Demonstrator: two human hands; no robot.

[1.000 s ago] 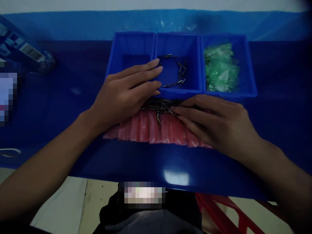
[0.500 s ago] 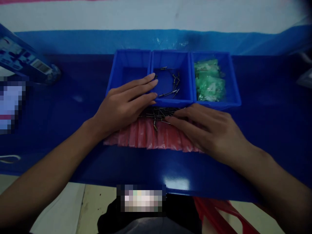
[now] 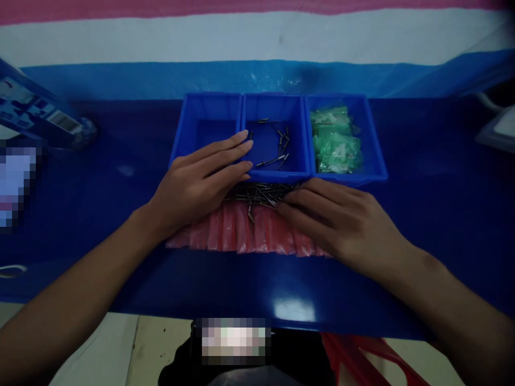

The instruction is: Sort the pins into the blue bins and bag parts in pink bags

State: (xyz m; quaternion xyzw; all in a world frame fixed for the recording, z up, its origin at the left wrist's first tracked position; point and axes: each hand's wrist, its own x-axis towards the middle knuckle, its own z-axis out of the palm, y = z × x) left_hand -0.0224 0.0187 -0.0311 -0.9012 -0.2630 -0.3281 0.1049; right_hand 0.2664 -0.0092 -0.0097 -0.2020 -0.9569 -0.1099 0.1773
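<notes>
My left hand (image 3: 201, 179) lies with its fingers stretched out over the front of the left blue bin (image 3: 179, 128), fingertips reaching over the middle bin (image 3: 277, 174). A few blind rivets (image 3: 269, 161) lie scattered inside that middle bin. In front of the bins is a pile of dark blind rivets (image 3: 261, 192), resting on a row of pink plastic bags (image 3: 263, 230). My right hand (image 3: 341, 214) is at the pile's right side, fingers bent and thumb and fingertips closed on a rivet; the fingertips are partly hidden.
Green plastic packets (image 3: 338, 145) fill part of the right bin (image 3: 376, 155). A blue printed package (image 3: 40, 107) stands at the left of the blue table (image 3: 201, 279), near a blurred-out screen (image 3: 16, 182). A red stool (image 3: 362, 354) shows below the table edge.
The view has shifted slightly, so the bins sit lower and further left in the picture. Both hands keep nearly the same places, the right fingertips still at the rivet pile.
</notes>
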